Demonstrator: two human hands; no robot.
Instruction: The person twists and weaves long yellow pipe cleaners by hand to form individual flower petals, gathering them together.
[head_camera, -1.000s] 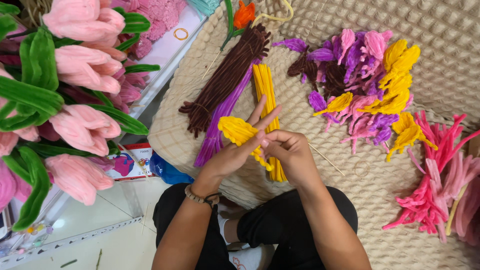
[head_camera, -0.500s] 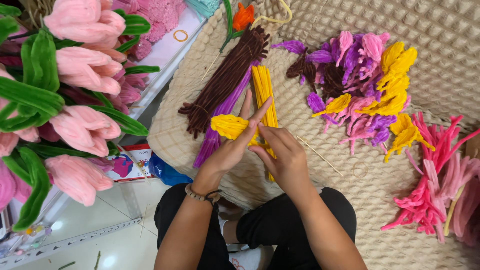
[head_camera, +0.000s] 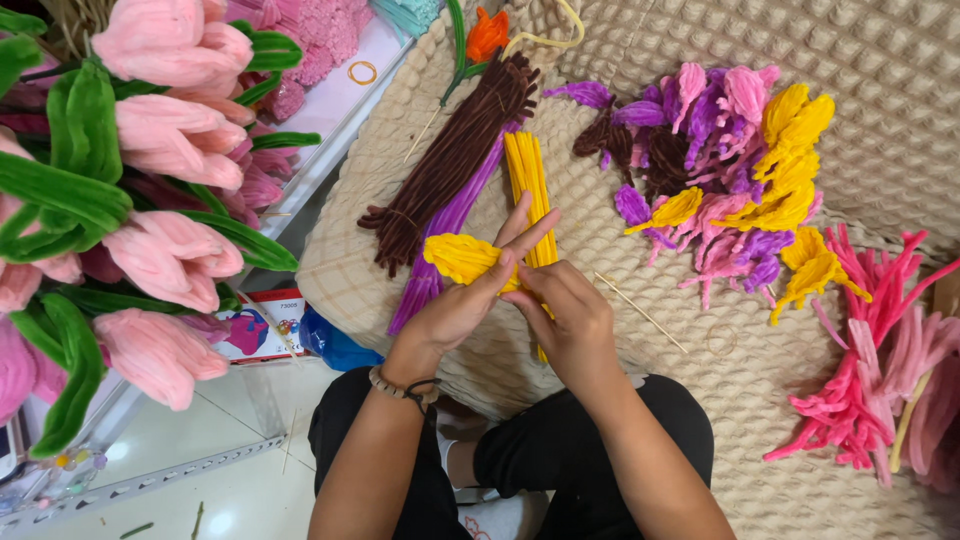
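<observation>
My left hand (head_camera: 470, 300) holds a yellow pipe-cleaner flower bud (head_camera: 458, 256), its tip pointing left, with two fingers stretched out over a bundle of yellow pipe cleaners (head_camera: 527, 180). My right hand (head_camera: 570, 318) is closed around the bud's stem end, right beside the left hand. Both hands hover over a beige woven mat (head_camera: 760, 380), above my knees in black trousers.
Brown (head_camera: 450, 160) and purple (head_camera: 450, 225) pipe-cleaner bundles lie left of the yellow ones. A heap of purple, pink and yellow petals (head_camera: 730, 170) sits at right, pink pieces (head_camera: 880, 380) further right. A thin wooden stick (head_camera: 640, 312) lies nearby. Pink tulips with green leaves (head_camera: 130, 200) fill the left.
The hands have drifted slightly and the right hand's fingers have closed tighter around the bud's base. The bud stays in the left hand.
</observation>
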